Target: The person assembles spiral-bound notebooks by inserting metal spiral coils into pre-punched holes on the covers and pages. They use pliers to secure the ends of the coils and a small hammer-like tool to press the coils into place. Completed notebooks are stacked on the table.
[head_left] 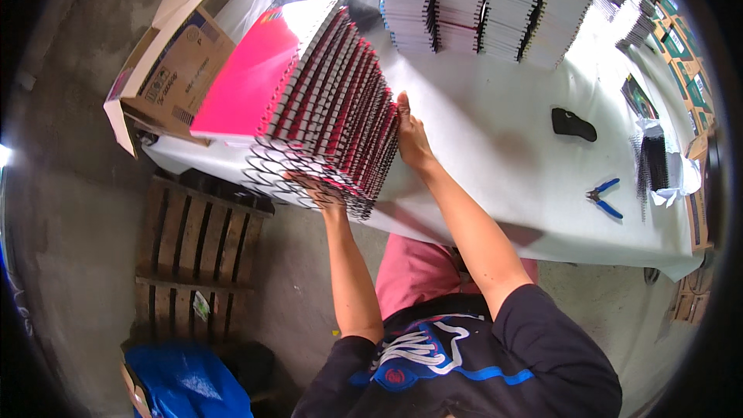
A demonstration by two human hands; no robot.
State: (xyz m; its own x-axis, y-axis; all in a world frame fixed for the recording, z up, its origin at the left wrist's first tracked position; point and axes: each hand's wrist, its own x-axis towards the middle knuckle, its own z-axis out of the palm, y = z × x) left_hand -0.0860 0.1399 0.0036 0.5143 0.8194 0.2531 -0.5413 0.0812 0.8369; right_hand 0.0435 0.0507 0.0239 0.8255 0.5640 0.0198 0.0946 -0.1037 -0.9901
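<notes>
A tall stack of spiral notebooks [248, 81] with a bright pink-red cover on top stands near the left front of the white-covered table [480, 131]. Its many wire coils face me and to the right. My left hand [319, 190] grips the near lower corner of the stack, its fingers partly hidden behind the dark coils. Against the right side of the stack my right hand [414, 135] is pressed, thumb pointing up and the other fingers mostly hidden. The stack is held between both hands.
An open cardboard box [182, 70] stands left of the stack. More bound notebooks [480, 8] line the far side. At right lie a black object [573, 125], blue-handled pliers [604, 198] and dark coils [656, 162]. A wooden pallet [197, 240] and blue plastic [186, 379] are on the floor.
</notes>
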